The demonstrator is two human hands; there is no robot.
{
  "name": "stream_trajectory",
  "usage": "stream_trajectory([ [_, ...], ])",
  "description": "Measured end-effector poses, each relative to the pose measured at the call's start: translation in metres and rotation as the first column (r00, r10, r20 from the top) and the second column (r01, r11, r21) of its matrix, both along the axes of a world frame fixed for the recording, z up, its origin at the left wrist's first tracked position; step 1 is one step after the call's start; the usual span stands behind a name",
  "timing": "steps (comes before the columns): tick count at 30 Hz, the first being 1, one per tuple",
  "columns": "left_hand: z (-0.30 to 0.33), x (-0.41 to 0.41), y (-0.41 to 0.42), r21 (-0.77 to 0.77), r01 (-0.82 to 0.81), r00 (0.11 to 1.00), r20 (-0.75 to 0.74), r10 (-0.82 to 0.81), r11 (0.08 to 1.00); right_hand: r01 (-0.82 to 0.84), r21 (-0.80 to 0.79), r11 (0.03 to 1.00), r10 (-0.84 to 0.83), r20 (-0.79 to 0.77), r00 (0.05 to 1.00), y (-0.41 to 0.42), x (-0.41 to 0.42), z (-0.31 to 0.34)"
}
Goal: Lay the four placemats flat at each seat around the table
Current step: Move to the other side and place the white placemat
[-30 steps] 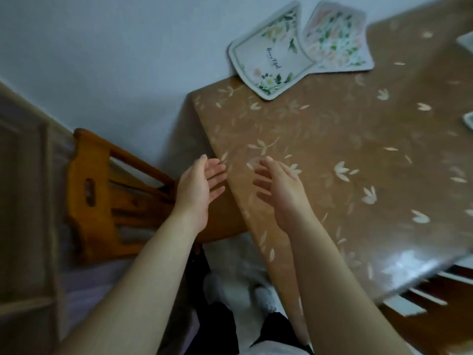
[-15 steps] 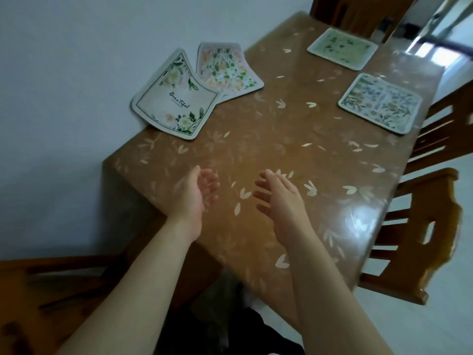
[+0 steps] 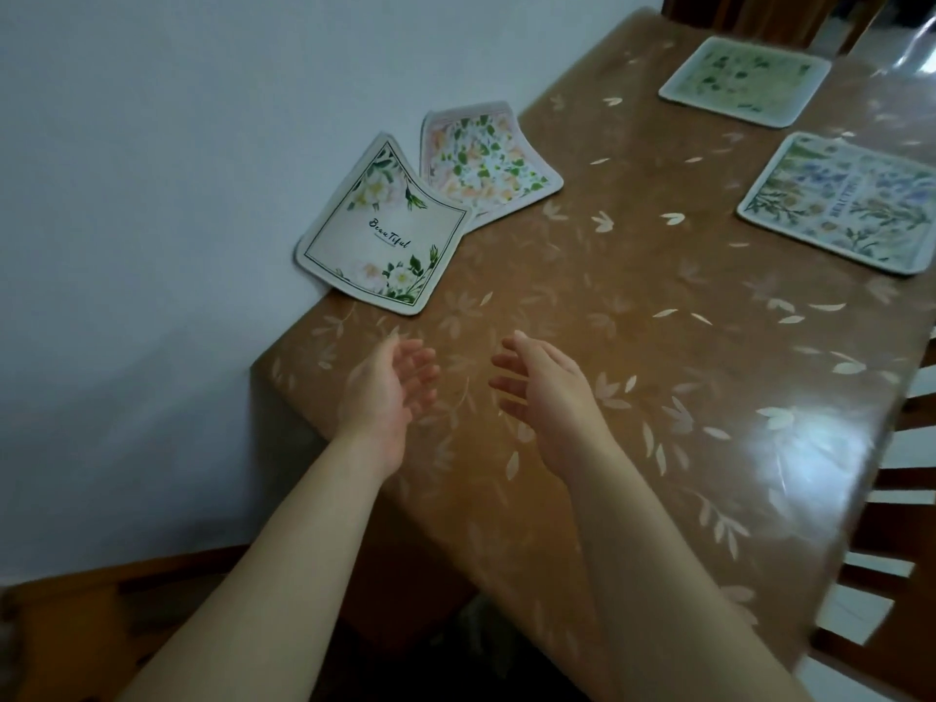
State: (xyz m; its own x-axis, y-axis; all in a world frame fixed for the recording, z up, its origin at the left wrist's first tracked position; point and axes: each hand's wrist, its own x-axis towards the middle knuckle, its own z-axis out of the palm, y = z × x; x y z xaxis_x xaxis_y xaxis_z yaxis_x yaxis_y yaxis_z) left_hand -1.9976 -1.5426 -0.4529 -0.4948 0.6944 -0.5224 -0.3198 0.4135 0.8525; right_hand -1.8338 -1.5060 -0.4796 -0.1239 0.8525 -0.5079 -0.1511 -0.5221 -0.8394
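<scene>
Two placemats lean bent against the wall at the table's left edge: a white one with "Beautiful" lettering (image 3: pixel 382 235) and a pink-and-green floral one (image 3: pixel 483 157) behind it. A green placemat (image 3: pixel 744 78) and a blue-green one (image 3: pixel 843 202) lie flat on the far right side. My left hand (image 3: pixel 387 392) and my right hand (image 3: pixel 544 397) hover over the near end of the table, palms facing each other, fingers apart, holding nothing.
The brown table (image 3: pixel 633 347) has a glossy leaf-patterned cover and stands against a pale wall (image 3: pixel 177 169). A wooden chair (image 3: pixel 901 524) stands at the right side, another chair (image 3: pixel 749 12) at the far end, and a wooden seat (image 3: pixel 76 630) at lower left.
The view has swung right and up from the table's corner and the left chair, bringing the two flat mats into sight. Both hands have stayed open and held in front.
</scene>
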Motion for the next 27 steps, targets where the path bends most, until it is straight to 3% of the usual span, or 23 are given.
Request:
stream_trajectory([
  [16,-0.073,-0.151,0.120,-0.107,0.009,0.998,0.060,-0.002,0.994,0.016,-0.343,0.939,-0.059,-0.116,0.992,0.104,-0.134,-0.083],
  [27,-0.125,-0.270,0.213,-0.224,-0.036,0.999,-0.041,0.028,0.974,0.022,-0.480,0.877,-0.073,-0.087,0.994,0.185,-0.206,-0.152],
])
